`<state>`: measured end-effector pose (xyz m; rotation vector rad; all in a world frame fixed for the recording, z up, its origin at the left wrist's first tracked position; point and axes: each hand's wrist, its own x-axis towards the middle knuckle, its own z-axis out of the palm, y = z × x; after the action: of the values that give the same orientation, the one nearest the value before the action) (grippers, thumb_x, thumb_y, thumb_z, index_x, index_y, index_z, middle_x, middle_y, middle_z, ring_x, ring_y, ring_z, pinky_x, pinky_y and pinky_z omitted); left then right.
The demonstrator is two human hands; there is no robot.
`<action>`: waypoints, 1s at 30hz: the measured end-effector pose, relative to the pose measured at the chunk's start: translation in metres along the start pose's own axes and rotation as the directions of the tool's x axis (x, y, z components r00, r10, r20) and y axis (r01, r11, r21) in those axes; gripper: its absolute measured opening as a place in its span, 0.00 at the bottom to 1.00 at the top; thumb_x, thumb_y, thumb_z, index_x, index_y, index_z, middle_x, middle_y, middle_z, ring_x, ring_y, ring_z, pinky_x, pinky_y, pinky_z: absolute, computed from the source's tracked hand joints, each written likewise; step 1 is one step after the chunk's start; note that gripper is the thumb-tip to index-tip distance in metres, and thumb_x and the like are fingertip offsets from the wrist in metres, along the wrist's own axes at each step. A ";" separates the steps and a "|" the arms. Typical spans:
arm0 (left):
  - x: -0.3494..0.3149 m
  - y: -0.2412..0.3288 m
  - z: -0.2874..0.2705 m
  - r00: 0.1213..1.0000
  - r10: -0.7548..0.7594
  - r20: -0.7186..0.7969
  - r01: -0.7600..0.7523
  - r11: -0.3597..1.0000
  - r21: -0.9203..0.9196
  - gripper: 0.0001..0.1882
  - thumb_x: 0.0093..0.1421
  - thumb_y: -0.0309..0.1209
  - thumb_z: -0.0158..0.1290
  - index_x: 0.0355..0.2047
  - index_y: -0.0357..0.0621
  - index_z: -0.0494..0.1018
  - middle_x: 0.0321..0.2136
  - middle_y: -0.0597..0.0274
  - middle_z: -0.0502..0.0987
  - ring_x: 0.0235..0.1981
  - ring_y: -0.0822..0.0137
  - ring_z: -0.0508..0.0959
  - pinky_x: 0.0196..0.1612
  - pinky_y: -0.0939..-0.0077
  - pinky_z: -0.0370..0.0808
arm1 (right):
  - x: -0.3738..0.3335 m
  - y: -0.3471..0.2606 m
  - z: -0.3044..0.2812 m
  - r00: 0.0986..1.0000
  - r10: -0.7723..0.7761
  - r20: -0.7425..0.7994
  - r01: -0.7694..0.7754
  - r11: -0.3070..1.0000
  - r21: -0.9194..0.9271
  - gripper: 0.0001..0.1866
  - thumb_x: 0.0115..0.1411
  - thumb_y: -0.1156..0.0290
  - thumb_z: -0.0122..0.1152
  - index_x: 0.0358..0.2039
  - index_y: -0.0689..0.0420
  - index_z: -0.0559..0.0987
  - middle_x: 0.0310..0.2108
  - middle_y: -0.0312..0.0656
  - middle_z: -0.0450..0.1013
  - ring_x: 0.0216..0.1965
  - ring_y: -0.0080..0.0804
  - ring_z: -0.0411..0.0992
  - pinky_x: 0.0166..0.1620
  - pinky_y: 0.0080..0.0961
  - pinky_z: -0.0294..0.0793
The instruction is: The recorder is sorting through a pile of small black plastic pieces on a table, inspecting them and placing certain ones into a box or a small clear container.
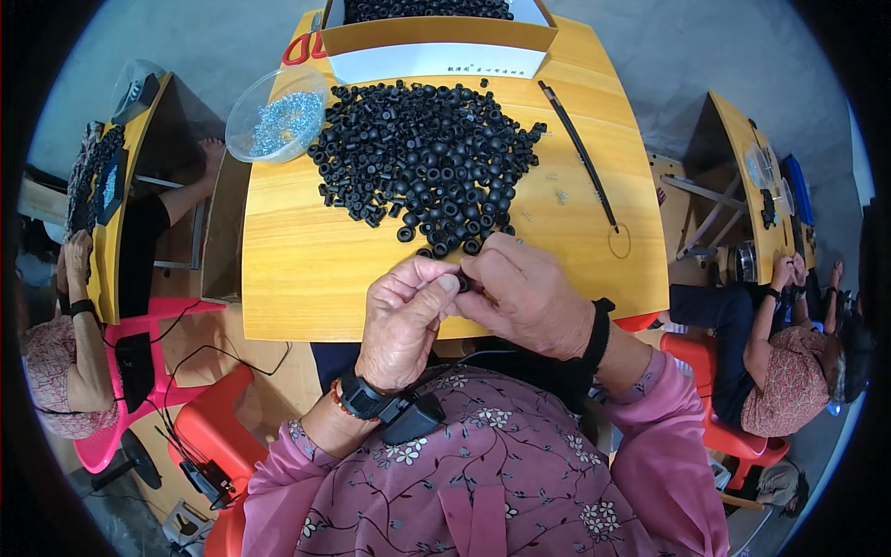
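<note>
1. Bench (297, 302): open wood shows at both near corners.
2. Black pile (427, 153): mid-bench, apart from both side edges.
3. Left hand (401, 314) and right hand (534, 292): both grips pinch one small black piece (463, 282) above the bench's near part.

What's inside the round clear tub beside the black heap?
The tub holds many tiny, shiny pale-blue pieces. Whatever lies buried under their top layer is covered, so not visible.

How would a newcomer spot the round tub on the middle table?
On the yellow wooden table, find the large heap of small black parts. Just left of it, near the red scissors handles, sits the round tub: clear plastic, holding tiny pale-blue pieces, unlike the black parts beside it.
</note>
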<state>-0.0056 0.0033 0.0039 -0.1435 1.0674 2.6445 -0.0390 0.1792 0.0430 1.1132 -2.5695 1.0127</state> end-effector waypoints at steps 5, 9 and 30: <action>0.001 0.006 0.003 0.999 -0.046 0.014 0.042 0.980 0.193 0.03 0.65 0.21 0.51 0.37 0.34 0.74 0.29 0.61 0.79 0.28 0.76 0.77 0.33 0.84 0.73 | 0.000 0.001 -0.002 0.999 -0.029 0.014 0.029 0.999 -0.016 0.14 0.49 0.71 0.68 0.31 0.58 0.70 0.27 0.43 0.64 0.28 0.42 0.69 0.29 0.35 0.70; 0.001 -0.003 -0.002 1.000 -0.020 0.013 0.015 0.964 0.264 0.01 0.64 0.20 0.53 0.34 0.35 0.73 0.28 0.61 0.80 0.26 0.76 0.76 0.34 0.85 0.73 | 0.001 0.003 -0.002 0.997 -0.079 0.016 0.080 0.996 -0.034 0.14 0.47 0.72 0.68 0.30 0.58 0.70 0.27 0.43 0.63 0.28 0.41 0.69 0.29 0.34 0.70; 0.002 0.003 0.008 0.994 -0.045 0.097 -0.002 0.897 0.442 0.01 0.63 0.19 0.54 0.34 0.34 0.74 0.30 0.62 0.80 0.31 0.78 0.77 0.36 0.83 0.75 | -0.007 0.011 -0.009 0.987 -0.141 0.081 0.147 0.986 -0.073 0.14 0.48 0.71 0.67 0.26 0.57 0.68 0.24 0.41 0.64 0.24 0.39 0.69 0.25 0.33 0.70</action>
<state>-0.0085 0.0073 0.0108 0.0789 1.5811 2.2861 -0.0428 0.1948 0.0409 1.3184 -2.5185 0.8437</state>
